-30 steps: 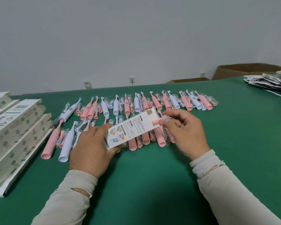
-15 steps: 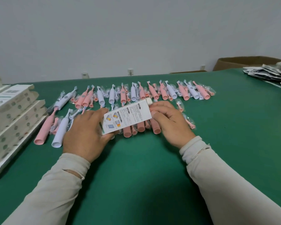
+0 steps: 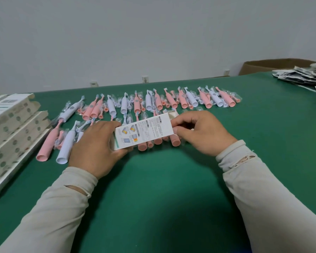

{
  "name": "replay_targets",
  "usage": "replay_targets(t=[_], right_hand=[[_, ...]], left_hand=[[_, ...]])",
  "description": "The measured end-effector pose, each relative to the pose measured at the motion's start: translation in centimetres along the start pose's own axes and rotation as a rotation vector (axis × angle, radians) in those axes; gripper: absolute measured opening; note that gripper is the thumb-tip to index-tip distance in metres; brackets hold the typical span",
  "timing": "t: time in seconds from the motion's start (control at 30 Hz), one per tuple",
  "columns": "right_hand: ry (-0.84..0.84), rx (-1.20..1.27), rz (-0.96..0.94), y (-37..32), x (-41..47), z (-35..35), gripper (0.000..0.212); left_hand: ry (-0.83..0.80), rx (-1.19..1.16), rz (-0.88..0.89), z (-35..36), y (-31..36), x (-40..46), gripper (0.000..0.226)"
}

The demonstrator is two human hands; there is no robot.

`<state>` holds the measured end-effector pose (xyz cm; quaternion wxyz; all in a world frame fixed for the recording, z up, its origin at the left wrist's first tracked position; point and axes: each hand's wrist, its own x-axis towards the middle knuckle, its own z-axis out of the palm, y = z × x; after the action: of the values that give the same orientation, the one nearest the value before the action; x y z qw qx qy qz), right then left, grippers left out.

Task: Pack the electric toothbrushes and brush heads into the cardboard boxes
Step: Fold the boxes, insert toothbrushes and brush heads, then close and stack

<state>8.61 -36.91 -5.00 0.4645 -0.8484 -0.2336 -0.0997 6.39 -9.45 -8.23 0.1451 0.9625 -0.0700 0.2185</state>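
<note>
A small white printed cardboard box [image 3: 146,131] is held slantwise above the green table [image 3: 162,189]. My left hand [image 3: 95,147] grips its near lower end. My right hand [image 3: 201,133] pinches the far upper end, fingers curled at the end flap [image 3: 172,114]. Whatever is inside the box is hidden. Behind the box lie two rows of pink toothbrushes [image 3: 47,145] and white toothbrushes [image 3: 67,145], with bagged brush heads [image 3: 199,108] scattered among them.
Stacked white boxes [image 3: 11,128] lie at the left edge of the table. A heap of flat printed packets [image 3: 303,76] sits at the far right, with a brown carton [image 3: 274,65] behind the table there. Bare green table lies in front of me.
The pink piece my right hand was pushing into the open box end is out of sight. The right hand now works at the end flap. The camera has tilted.
</note>
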Motion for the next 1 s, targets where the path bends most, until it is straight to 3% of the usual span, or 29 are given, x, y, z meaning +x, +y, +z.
replay_targets(t=[0.23, 0.33, 0.4, 0.43, 0.5, 0.63, 0.7, 0.77, 0.83, 0.9, 0.97, 1.0], right_hand=[[0.037, 0.141, -0.022, 0.5, -0.2, 0.9, 0.04], [0.409, 0.221, 0.157, 2.4, 0.2, -0.8, 0.034], [0.611, 0.018, 0.362, 4.4, 0.1, -2.5, 0.024], [0.625, -0.102, 0.463, 5.3, -0.1, -3.2, 0.019], [0.54, -0.276, 0.592, 6.6, -0.3, -3.8, 0.01], [0.25, -0.436, 0.695, 6.6, 0.1, -3.4, 0.027], [0.114, -0.545, 0.791, 6.3, 0.3, -3.5, 0.024], [0.155, -0.576, 0.805, 5.9, 0.0, -4.0, 0.017], [0.343, -0.352, 0.658, 5.2, -0.6, -4.4, 0.012], [0.432, 0.176, 0.443, 3.2, -0.8, -4.1, 0.009], [0.273, 0.67, 0.282, 0.9, -0.3, -2.8, 0.033], [0.195, 0.765, 0.226, 0.0, 0.2, -2.1, 0.043]], left_hand=[[0.017, -0.011, 0.011, -0.3, -0.1, -0.3, 0.057], [0.047, 0.019, -0.014, -0.6, 0.0, -0.2, 0.062], [0.051, 0.046, -0.035, -0.8, -0.1, -0.3, 0.064], [0.057, 0.054, -0.041, -0.8, -0.1, -0.3, 0.065], [0.073, 0.066, -0.051, -0.7, 0.1, -0.3, 0.066], [0.075, 0.084, -0.058, -0.6, 0.6, -0.3, 0.066], [0.061, 0.096, -0.062, -0.6, 0.6, -0.3, 0.066], [0.055, 0.098, -0.07, -0.6, 0.7, -0.4, 0.067], [0.055, 0.088, -0.074, -0.6, 0.8, -0.5, 0.068], [0.055, 0.078, -0.07, -0.6, 0.9, -0.5, 0.067], [0.057, 0.083, -0.065, -0.7, 1.0, -0.5, 0.065], [0.055, 0.088, -0.064, -0.6, 1.0, -0.6, 0.066]])
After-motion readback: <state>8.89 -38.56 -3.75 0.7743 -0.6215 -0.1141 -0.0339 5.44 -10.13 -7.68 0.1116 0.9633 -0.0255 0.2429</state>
